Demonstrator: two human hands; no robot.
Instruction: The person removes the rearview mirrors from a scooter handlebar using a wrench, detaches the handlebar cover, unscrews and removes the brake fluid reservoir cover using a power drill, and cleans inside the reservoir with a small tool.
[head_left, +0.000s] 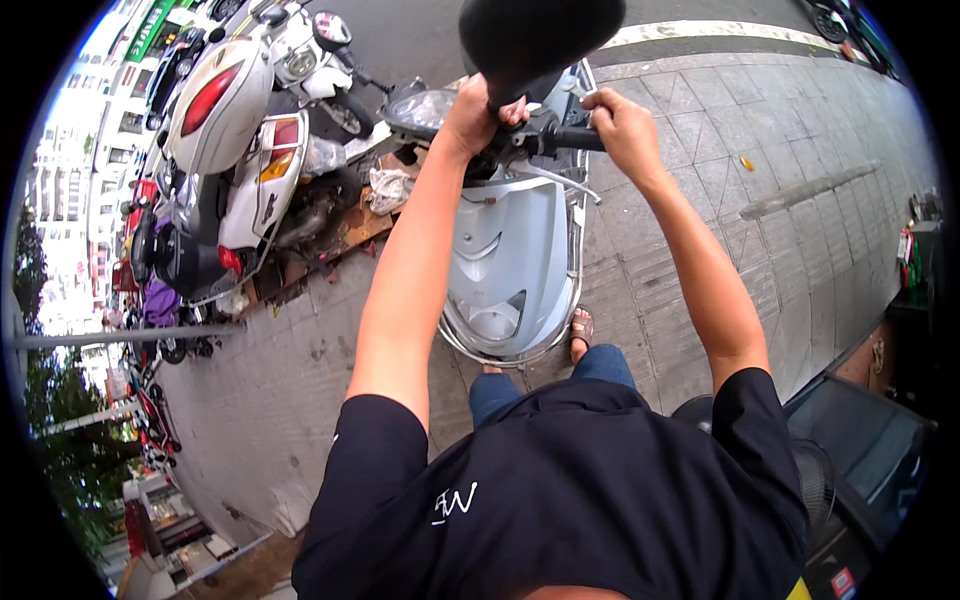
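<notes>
A grey-blue scooter (510, 260) faces me at the centre. Its black mirror (540, 25) rises at the top on a short stem. My left hand (475, 118) is closed around that stem near its base, beside the headlamp or dash housing. My right hand (625, 130) is closed, fingers curled, just above and at the outer end of the black handlebar grip (570, 138); whether it holds anything there is too small to make out. A metal lever (575, 182) sticks out under the grip.
White scooters (205, 130) and a motorbike are parked at left, beside a white cloth (388, 188). Paving (700, 250) runs right toward a curb and road (680, 30). A dark object with glass (860, 450) stands at lower right. My sandalled foot (582, 330) is beside the scooter.
</notes>
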